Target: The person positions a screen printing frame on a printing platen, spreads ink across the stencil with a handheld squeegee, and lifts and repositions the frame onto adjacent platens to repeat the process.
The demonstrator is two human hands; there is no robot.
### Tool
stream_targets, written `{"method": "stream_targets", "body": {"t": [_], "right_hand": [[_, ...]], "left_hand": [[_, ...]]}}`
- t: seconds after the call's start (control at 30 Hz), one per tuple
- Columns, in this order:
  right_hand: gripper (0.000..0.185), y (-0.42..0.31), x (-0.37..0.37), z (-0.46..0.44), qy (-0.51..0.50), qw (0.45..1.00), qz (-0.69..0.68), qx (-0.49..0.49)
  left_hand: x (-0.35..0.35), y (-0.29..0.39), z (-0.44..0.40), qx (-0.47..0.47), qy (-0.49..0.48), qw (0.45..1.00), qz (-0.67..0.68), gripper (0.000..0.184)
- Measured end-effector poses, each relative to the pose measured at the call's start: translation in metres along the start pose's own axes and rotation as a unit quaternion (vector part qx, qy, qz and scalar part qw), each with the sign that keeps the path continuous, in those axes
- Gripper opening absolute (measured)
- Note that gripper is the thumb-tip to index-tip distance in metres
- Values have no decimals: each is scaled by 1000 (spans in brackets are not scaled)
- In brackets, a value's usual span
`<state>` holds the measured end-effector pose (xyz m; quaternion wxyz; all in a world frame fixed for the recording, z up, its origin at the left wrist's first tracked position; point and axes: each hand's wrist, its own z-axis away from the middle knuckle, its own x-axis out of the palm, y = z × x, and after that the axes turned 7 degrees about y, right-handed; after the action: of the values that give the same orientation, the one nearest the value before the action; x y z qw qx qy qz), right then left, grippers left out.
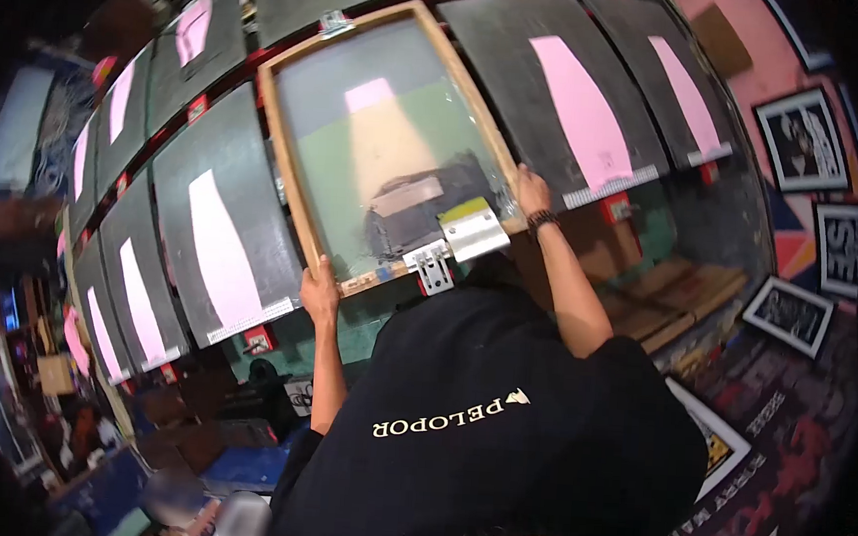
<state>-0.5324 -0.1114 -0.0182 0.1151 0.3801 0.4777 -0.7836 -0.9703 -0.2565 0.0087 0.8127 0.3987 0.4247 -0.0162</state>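
Note:
A wooden-framed printing screen (284, 151) lies tilted in front of me over one of the dark boards. My left hand (320, 291) is wrapped round its lower left corner. At the lower right edge, my right hand (532, 193) grips the frame, with a dark bracelet on the wrist. Dark ink (387, 231) smears the lower mesh. A metal squeegee (478, 237) with a yellow-green strip rests at the near end, beside a metal clip (432, 268). Through the mesh a pale tapered shape shows, with a pink end (368, 93).
Dark boards with pink cut fabric pieces stand on both sides, such as the left piece (219, 245) and the right piece (581, 115). Red brackets (260, 338) sit under the board edges. Framed pictures (801, 134) hang at the right. Cardboard (687, 303) lies below the boards.

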Motion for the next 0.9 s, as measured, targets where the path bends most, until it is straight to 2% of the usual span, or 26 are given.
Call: {"method": "stream_targets", "body": {"t": [0.13,0.23,0.33,0.53,0.67,0.77,0.9], "right_hand": [[64,7,5,-6,32,999,-5,-3],[61,-4,-1,6,18,1000,2,16],[57,-3,2,10,9,1000,5,3],[53,-13,0,21,17,1000,-13,-21],[53,1,-2,10,19,999,-5,-28],[54,4,6,10,41,999,0,-35],[54,5,0,4,20,999,0,-35]], "left_hand": [[15,-12,-4,27,9,999,-33,67],[17,-13,0,101,79,987,-98,73],[22,-36,-14,103,68,985,-118,77],[8,-19,-9,70,31,987,-141,75],[19,-16,-6,106,68,970,-210,74],[17,-21,-9,92,63,976,-186,74],[23,-15,-2,77,61,981,-164,72]]}}
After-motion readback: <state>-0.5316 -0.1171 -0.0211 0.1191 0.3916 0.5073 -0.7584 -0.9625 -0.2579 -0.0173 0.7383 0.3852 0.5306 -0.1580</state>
